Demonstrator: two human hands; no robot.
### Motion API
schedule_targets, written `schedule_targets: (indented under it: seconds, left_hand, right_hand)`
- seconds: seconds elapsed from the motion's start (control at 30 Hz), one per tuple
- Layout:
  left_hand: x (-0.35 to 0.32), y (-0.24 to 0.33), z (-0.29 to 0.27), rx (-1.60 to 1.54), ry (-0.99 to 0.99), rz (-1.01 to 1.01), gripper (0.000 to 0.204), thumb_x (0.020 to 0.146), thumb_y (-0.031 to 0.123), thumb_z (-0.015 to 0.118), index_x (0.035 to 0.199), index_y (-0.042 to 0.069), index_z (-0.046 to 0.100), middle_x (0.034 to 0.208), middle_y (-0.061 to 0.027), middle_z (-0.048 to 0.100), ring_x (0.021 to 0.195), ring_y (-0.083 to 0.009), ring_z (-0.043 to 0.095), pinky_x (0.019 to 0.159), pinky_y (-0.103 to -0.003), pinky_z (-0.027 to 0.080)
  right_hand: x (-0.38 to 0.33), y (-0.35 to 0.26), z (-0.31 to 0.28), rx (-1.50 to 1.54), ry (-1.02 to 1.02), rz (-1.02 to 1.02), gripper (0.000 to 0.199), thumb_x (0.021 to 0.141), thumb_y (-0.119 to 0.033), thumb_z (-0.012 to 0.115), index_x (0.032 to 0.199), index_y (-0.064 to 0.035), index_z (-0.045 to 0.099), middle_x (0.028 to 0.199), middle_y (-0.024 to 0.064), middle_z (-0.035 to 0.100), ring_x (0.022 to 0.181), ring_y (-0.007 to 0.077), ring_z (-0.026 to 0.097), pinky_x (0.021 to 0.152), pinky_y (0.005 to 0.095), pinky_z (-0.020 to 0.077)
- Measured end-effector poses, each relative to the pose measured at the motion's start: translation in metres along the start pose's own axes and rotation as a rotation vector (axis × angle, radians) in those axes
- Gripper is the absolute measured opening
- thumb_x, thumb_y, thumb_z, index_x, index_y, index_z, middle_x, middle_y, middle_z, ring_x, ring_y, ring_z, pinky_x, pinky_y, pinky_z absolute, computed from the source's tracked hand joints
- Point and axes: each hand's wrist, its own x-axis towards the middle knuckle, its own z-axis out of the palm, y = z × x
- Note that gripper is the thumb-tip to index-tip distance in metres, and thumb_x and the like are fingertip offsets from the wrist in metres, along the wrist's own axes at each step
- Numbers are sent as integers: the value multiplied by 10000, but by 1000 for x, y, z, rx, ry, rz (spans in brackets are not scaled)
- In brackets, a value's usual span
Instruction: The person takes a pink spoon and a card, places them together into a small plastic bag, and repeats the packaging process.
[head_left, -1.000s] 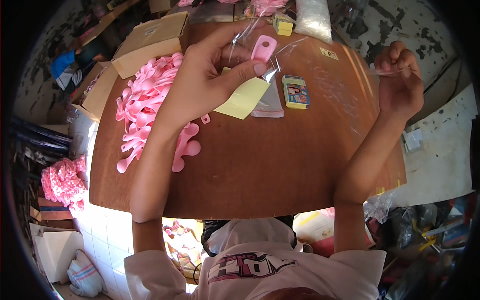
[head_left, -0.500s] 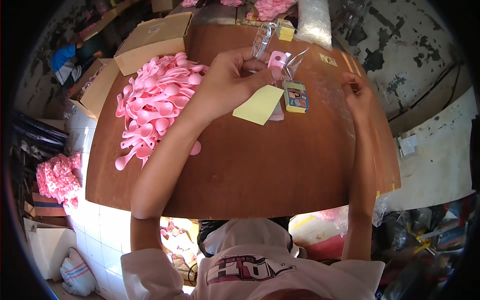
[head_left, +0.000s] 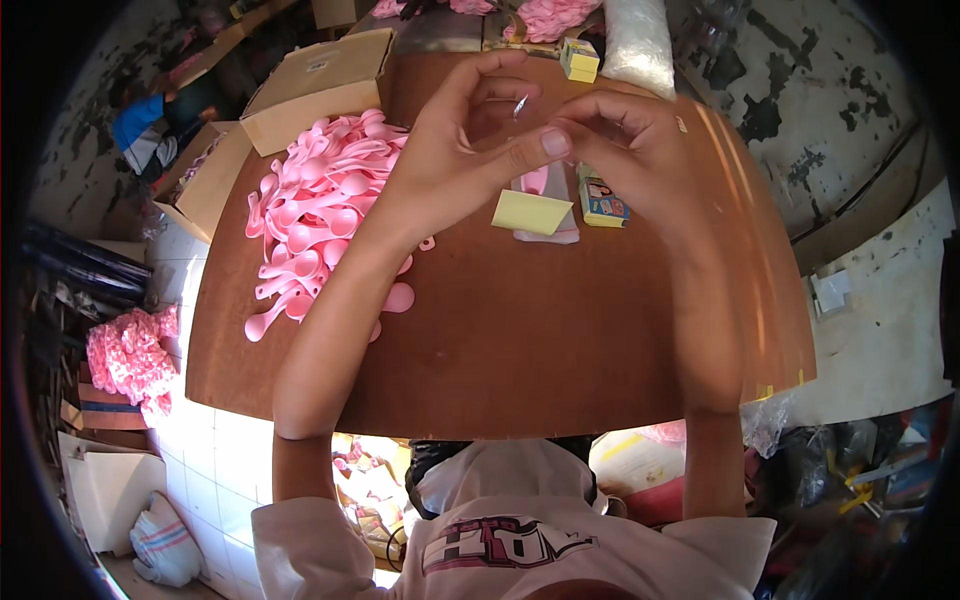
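Observation:
My left hand [head_left: 470, 145], thumb and fingers curled, holds a clear plastic bag [head_left: 520, 105], of which little more than a shiny glint shows. My right hand [head_left: 635, 145] is beside it, fingers bent and pinched by the left thumb; what they grip is hidden. Below the left thumb a pink piece [head_left: 535, 180], like part of a spoon, and a yellow paper [head_left: 532, 213] show; whether they are inside the bag I cannot tell. Behind the paper lies a pale flat packet [head_left: 550, 235]. A stack of small printed cards with yellow edges [head_left: 604, 205] lies near my right wrist.
A heap of pink spoons [head_left: 320, 200] covers the table's left side, before a cardboard box [head_left: 315, 90]. Another yellow-edged stack [head_left: 580, 60] and a clear plastic roll [head_left: 638, 45] are at the far edge. A person in blue [head_left: 140, 125] is at the far left.
My right hand has come left from the table's right side to meet the left hand. The bag's raised, open-looking film no longer shows clearly. The yellow paper has tilted and shifted slightly right.

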Motion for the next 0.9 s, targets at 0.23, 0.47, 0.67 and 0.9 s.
schedule_targets:
  seconds: [0.23, 0.47, 0.67, 0.9]
  left_hand:
    - [-3, -2, -1, 196, -234, -162, 627, 838, 165, 819, 1365, 26, 509, 1249, -106, 624, 1158, -200, 605, 956, -344, 513]
    - [-4, -17, 7, 131, -187, -234, 187, 904, 73, 735, 1059, -21, 692, 1038, -60, 715, 949, -116, 669, 883, -273, 535]
    - [0, -13, 4, 77, -94, -182, 184, 904, 99, 745, 1050, -6, 706, 978, -48, 732, 915, -99, 670, 844, -263, 543]
    - [0, -8, 3, 76, -25, -149, 220, 983, 197, 655, 1088, 12, 711, 906, -10, 717, 731, -34, 586, 649, -210, 467]
  right_hand:
    - [-16, -1, -1, 54, 108, 69, 148, 901, -117, 719, 958, 19, 731, 863, 36, 729, 775, 69, 666, 700, 228, 525]
    - [-15, 1, -10, 205, 118, 95, 192, 904, -154, 738, 1005, 9, 728, 874, 23, 723, 818, 70, 663, 709, 224, 518]
    - [-19, -3, -19, 221, 30, 115, 233, 919, -162, 726, 1078, 7, 706, 895, 24, 719, 850, 75, 660, 723, 227, 515]
    - [-14, 19, -18, 245, 10, 117, 200, 925, -116, 703, 1072, 20, 698, 906, 54, 724, 806, 89, 673, 700, 238, 537]
